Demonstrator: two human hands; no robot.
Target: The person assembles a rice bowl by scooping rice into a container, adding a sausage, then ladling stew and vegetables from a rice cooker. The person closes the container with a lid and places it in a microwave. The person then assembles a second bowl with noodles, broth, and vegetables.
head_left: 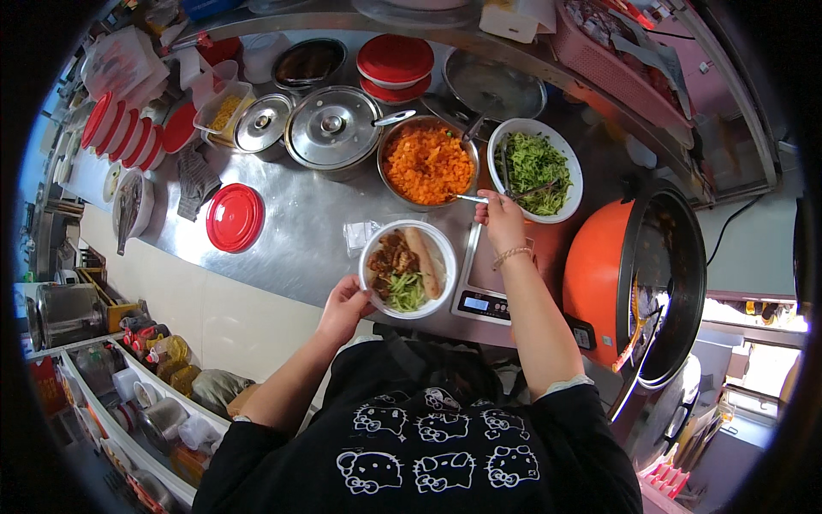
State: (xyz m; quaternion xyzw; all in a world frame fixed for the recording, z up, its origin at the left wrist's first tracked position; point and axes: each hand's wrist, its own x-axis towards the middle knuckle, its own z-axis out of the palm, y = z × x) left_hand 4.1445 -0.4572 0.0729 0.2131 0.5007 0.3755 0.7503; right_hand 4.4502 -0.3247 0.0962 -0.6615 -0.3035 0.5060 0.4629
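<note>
My left hand (pixel 344 303) pinches the near-left rim of a round white takeaway bowl (pixel 370 295). Inside lie a pale sausage (pixel 421 260), brown saucy meat (pixel 394 255) and shredded cucumber (pixel 404 293). My right hand (pixel 501 221) is closed on the thin handle of a metal utensil (pixel 471 199), whose other end reaches into the diced carrots (pixel 425 163); its tip is hidden. These carrots fill a steel bowl (pixel 384 176). Just beyond my right hand, a white bowl (pixel 575 199) holds shredded cucumber (pixel 533 163) with metal tongs or utensils resting in it.
Right of the takeaway bowl stands a digital scale (pixel 481 306), then a large orange cooker (pixel 599 274) with its lid up. Lidded steel pots (pixel 332 128) stand at the back. A red lid (pixel 235 218) lies on the steel counter (pixel 291 244), left of stacked red-lidded bowls (pixel 396 62).
</note>
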